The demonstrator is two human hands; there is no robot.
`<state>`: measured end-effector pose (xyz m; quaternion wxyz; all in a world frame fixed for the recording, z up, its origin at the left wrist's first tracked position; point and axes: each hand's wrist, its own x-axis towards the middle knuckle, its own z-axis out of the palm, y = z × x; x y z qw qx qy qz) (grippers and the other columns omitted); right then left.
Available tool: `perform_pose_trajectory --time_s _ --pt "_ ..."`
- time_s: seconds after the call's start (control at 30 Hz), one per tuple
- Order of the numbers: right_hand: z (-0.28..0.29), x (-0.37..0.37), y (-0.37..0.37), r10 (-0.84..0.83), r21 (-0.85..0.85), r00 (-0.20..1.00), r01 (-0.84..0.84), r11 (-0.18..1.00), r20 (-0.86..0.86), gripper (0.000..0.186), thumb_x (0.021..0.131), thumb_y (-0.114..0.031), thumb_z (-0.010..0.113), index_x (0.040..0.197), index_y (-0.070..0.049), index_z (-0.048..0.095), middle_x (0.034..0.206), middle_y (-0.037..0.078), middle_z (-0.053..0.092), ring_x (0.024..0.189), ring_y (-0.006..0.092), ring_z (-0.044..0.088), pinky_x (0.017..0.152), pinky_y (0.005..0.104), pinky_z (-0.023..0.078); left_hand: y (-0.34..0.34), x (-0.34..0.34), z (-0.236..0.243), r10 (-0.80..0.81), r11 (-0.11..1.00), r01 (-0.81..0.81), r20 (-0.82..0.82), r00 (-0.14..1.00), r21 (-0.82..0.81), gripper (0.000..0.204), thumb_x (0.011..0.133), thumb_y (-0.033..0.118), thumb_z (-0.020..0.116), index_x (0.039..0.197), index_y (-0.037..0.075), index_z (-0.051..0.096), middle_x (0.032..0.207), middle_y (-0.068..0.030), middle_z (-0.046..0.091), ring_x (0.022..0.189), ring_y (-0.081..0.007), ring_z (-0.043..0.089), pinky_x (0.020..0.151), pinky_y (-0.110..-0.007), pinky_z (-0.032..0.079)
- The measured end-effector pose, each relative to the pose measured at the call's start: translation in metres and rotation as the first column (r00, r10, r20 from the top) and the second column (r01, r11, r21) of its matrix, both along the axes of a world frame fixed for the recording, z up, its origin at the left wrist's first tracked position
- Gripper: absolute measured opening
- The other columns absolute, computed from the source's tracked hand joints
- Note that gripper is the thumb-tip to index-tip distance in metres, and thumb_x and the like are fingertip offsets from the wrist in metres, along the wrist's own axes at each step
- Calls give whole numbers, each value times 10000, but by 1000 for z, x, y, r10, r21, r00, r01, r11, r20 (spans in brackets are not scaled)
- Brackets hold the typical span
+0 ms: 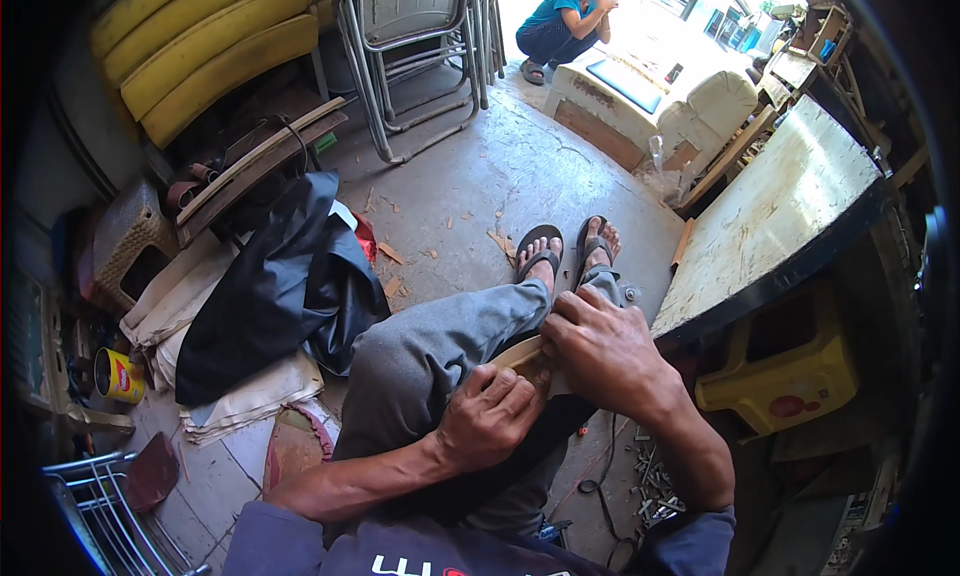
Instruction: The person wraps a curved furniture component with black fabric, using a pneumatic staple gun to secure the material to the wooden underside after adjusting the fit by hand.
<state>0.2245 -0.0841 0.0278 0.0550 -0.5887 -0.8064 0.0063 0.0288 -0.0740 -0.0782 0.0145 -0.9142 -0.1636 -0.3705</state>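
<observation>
Over my lap I hold a pale tan, curved piece with a thin edge; its material and full shape are hidden by my fingers. My left hand is closed on its near left side, knuckles up. Higher and to the right, my right hand grips its other end with bent fingers. A white bit shows under the right hand, too covered to name. Beneath are my grey trousers, and my sandalled feet rest on the floor beyond.
Black sheeting lies over folded cloth at left. Folding chairs lean at the back. To the right stand a worn board-topped table and a yellow stool. Metal pieces litter the floor. Another person squats far off.
</observation>
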Motion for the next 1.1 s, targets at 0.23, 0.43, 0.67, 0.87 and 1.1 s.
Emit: perform_pose_trajectory --time_s 0.23,0.43,0.67,0.87,1.1 --pt "13 10 10 -13 64 948 35 997 -319 134 936 -137 644 1047 -66 665 989 124 638 904 335 687 767 450 546 -1 -1 4 24 1000 -24 -1 1000 0 399 800 162 654 1162 13 730 890 -41 588 862 -194 605 813 -382 468" --pt "6 21 6 176 -132 974 -195 972 -140 157 839 -120 695 987 -68 695 966 122 635 917 326 685 771 432 564 -1 -1 -3 -23 998 22 -21 1000 -53 287 806 175 642 1035 19 717 872 -66 578 846 -218 604 782 -398 468" --pt "-22 33 20 -85 -21 915 83 996 -394 134 802 -168 689 880 -60 673 891 148 679 917 363 689 816 471 539 8 1 -3 6 998 -5 23 1000 -67 419 771 27 654 1181 39 738 867 -105 606 799 -308 577 790 -442 472" --pt "-65 67 -112 58 487 493 824 291 -868 275 883 -83 697 1151 -31 665 966 131 677 854 281 685 827 390 541 16 38 42 63 962 -17 158 985 -273 318 891 215 763 1111 -11 730 932 -217 669 857 -402 633 801 -491 517" --pt "-197 56 -464 -288 -292 -422 868 -401 -860 292 935 -184 708 1185 -35 697 949 109 742 847 198 713 759 353 566 4 89 69 45 866 -35 8 999 -498 475 872 343 819 1169 -17 731 1037 -242 745 897 -343 700 868 -429 532"
